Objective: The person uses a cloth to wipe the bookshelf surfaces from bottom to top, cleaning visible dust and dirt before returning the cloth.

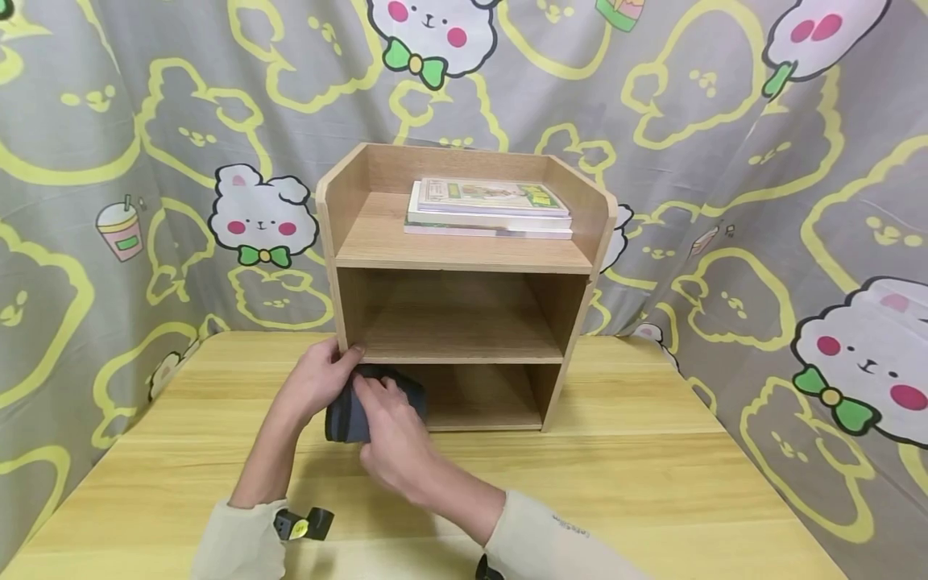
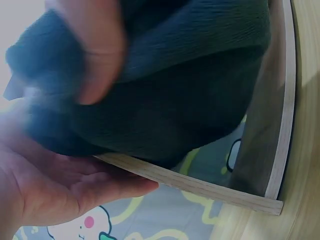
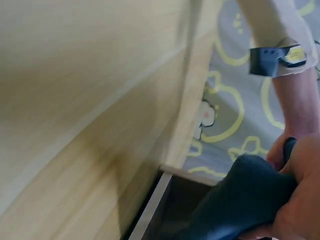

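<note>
A small wooden shelf unit (image 1: 464, 266) stands on the table. My left hand (image 1: 322, 379) holds the front edge of its left side panel (image 2: 190, 184), with the thumb across the edge. My right hand (image 1: 399, 439) grips a dark blue cloth (image 1: 348, 415) at the left end of the bottom compartment. Part of the cloth hangs out past the front edge. In the left wrist view the cloth (image 2: 170, 100) bunches against the inner face of the panel, and a right-hand digit presses on it. Some fingers of both hands are hidden.
A short stack of books (image 1: 489, 211) lies on the top shelf. The middle shelf (image 1: 464, 326) is above the cloth. Light wooden tabletop (image 1: 652, 483) surrounds the unit. A patterned curtain (image 1: 181, 97) hangs behind and at both sides.
</note>
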{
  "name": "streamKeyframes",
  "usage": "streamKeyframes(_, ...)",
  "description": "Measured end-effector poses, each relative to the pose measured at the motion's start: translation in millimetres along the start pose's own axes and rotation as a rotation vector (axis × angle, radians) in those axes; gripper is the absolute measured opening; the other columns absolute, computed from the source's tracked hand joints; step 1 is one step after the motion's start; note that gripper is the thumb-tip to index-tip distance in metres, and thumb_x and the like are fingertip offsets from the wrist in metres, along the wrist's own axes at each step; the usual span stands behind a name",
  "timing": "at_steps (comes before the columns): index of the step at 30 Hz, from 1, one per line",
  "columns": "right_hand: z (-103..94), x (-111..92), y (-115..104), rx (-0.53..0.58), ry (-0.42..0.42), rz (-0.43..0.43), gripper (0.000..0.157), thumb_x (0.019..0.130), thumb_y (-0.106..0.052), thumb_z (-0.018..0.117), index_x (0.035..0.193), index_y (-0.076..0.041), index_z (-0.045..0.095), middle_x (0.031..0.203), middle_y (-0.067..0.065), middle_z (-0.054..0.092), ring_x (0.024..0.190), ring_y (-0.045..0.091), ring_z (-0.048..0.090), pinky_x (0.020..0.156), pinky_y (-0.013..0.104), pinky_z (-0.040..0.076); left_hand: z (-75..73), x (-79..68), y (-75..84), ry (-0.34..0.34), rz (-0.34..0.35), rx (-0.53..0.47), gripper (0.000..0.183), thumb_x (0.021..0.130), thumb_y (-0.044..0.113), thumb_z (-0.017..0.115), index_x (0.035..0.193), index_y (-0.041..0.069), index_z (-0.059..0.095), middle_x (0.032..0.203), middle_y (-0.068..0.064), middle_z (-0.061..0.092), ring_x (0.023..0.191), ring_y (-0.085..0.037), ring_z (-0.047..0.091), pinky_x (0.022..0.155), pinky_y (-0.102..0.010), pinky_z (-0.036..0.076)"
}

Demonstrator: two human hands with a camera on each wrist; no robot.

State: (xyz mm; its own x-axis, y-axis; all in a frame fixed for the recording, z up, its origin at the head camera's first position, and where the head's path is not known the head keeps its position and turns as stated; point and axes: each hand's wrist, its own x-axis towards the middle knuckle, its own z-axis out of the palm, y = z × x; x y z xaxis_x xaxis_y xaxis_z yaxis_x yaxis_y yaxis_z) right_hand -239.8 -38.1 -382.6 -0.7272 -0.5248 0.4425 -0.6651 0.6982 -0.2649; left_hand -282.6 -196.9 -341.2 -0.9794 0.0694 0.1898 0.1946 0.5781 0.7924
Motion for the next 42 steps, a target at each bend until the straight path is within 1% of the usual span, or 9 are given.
streamKeyframes(4,8.4,-2,10,-0.196,-0.042,-0.021,0.079,0.073,0.001,0.073,0.147,-0.012,0.049,0.141,0.007,0.058,0.130,0.036,0.056,0.106,0.050,0.048,0.1,-1.0,1.1,-0.012,-0.008,-0.009,0.051,0.106,0.028,0.046,0.144,-0.007,0.050,0.129,-0.029,0.064,0.119,-0.040,0.062,0.099,-0.053,0.048)
streamKeyframes(7,19.0,-6,17,-0.298,-0.124,0.022,0.074,0.079,-0.009,0.076,0.148,-0.019,0.050,0.141,0.008,0.058,0.131,0.038,0.055,0.105,0.053,0.048,0.5,-2.2,1.6,-0.020,-0.014,-0.010,0.051,0.107,0.029,0.045,0.144,-0.006,0.050,0.129,-0.028,0.064,0.118,-0.038,0.061,0.097,-0.051,0.049)
streamKeyframes(13,37.1,-16,24,-0.337,-0.394,0.229,0.087,0.083,-0.017,0.080,0.157,-0.031,0.037,0.156,0.011,0.045,0.142,0.044,0.043,0.112,0.060,0.039,1.6,-2.7,2.4,-0.022,-0.013,0.010,0.050,0.107,0.032,0.045,0.141,-0.003,0.055,0.128,-0.023,0.066,0.112,-0.032,0.061,0.092,-0.047,0.049)
streamKeyframes(17,41.2,-15,24,-0.348,-0.446,0.279,0.098,0.078,-0.016,0.085,0.159,-0.029,0.032,0.160,0.011,0.040,0.145,0.045,0.038,0.112,0.062,0.037,1.4,-1.6,3.2,-0.013,0.001,0.015,0.049,0.107,0.032,0.045,0.140,-0.003,0.056,0.129,-0.024,0.066,0.115,-0.033,0.061,0.095,-0.050,0.049)
streamKeyframes(23,47.2,-8,17,-0.315,-0.421,0.309,0.086,0.082,-0.023,0.081,0.157,-0.024,0.038,0.158,0.014,0.042,0.145,0.046,0.038,0.113,0.062,0.036,-0.1,-1.1,2.7,-0.011,0.001,0.013,0.051,0.107,0.032,0.045,0.141,-0.005,0.054,0.130,-0.025,0.065,0.119,-0.036,0.061,0.098,-0.053,0.048)
streamKeyframes(29,51.6,-4,10,-0.211,-0.376,0.306,0.074,0.085,-0.019,0.070,0.154,-0.023,0.044,0.154,0.017,0.046,0.142,0.051,0.039,0.112,0.064,0.035,-2.7,-2.8,1.4,-0.014,-0.013,0.011,0.054,0.107,0.034,0.044,0.143,-0.005,0.051,0.134,-0.026,0.063,0.123,-0.038,0.059,0.100,-0.053,0.047)
streamKeyframes(36,45.4,-4,10,0.096,-0.265,0.349,0.070,0.086,-0.005,0.062,0.153,-0.014,0.044,0.151,0.016,0.050,0.139,0.056,0.038,0.112,0.066,0.035,-2.7,-4.4,2.0,-0.012,-0.014,0.013,0.051,0.107,0.031,0.044,0.141,-0.006,0.054,0.132,-0.027,0.063,0.123,-0.039,0.059,0.101,-0.055,0.047)
streamKeyframes(39,42.9,-5,10,0.243,-0.183,0.371,0.067,0.085,0.000,0.058,0.150,-0.011,0.046,0.143,0.015,0.058,0.134,0.050,0.048,0.107,0.057,0.044,-2.1,-4.0,2.2,-0.013,-0.012,0.001,0.051,0.107,0.030,0.045,0.143,-0.005,0.052,0.134,-0.027,0.063,0.125,-0.040,0.059,0.104,-0.055,0.046)
streamKeyframes(42,39.4,-3,8,0.349,-0.125,0.379,0.065,0.086,0.000,0.058,0.149,-0.009,0.047,0.125,0.015,0.066,0.113,0.035,0.062,0.090,0.043,0.053,-1.4,-3.3,2.4,-0.018,-0.006,-0.010,0.051,0.107,0.030,0.044,0.145,-0.004,0.050,0.135,-0.027,0.061,0.127,-0.041,0.058,0.105,-0.056,0.045)
